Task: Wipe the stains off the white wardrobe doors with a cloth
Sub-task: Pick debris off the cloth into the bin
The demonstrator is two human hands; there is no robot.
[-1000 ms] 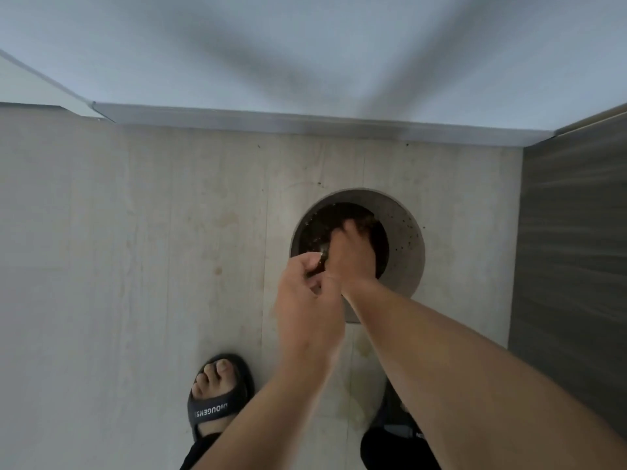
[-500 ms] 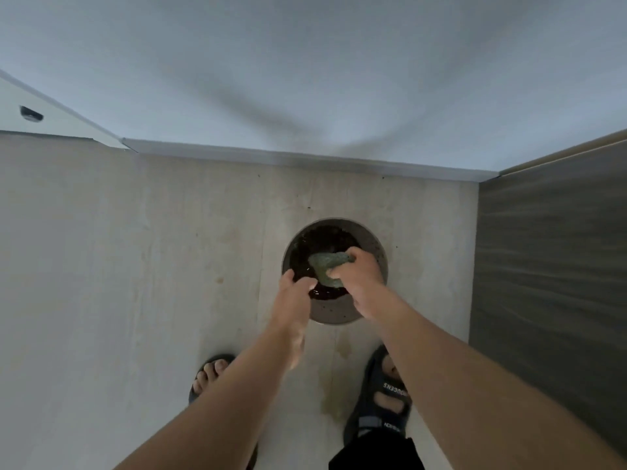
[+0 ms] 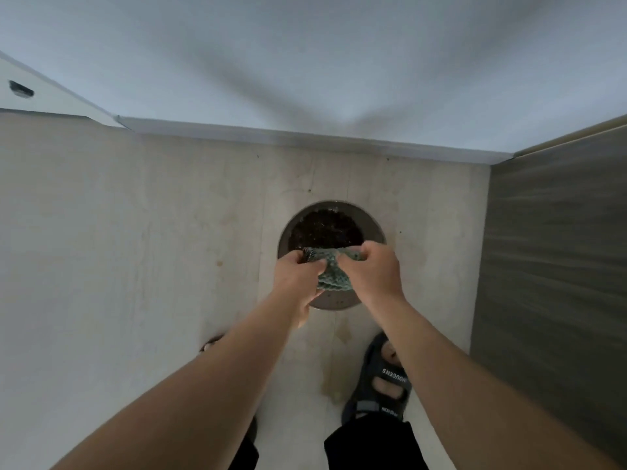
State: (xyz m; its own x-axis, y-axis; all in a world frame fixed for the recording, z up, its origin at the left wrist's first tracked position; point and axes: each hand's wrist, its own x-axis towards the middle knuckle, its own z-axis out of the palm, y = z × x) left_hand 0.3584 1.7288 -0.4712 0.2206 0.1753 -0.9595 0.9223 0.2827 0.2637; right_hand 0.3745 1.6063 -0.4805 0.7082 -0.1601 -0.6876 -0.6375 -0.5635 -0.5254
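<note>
A green-grey cloth point(image 3: 334, 278) hangs bunched between my two hands above a round grey basin point(image 3: 373, 228) that holds dark water. My left hand point(image 3: 298, 279) grips the cloth's left end. The right end is pinched in my right hand point(image 3: 373, 273). The basin stands on the pale floor close to a white wardrobe door point(image 3: 305, 62), which fills the top of the view.
A dark wood-grain panel point(image 3: 556, 266) stands on the right. My feet in dark sandals point(image 3: 383, 378) are on the pale floor point(image 3: 135, 266) just behind the basin. A wet patch point(image 3: 339, 337) marks the floor by the right foot. Another white door with a recessed handle point(image 3: 21, 88) is at far left.
The cloth has come up out of the dark water. My left hand has taken hold of it too, and it now stretches between both hands. The view has risen.
</note>
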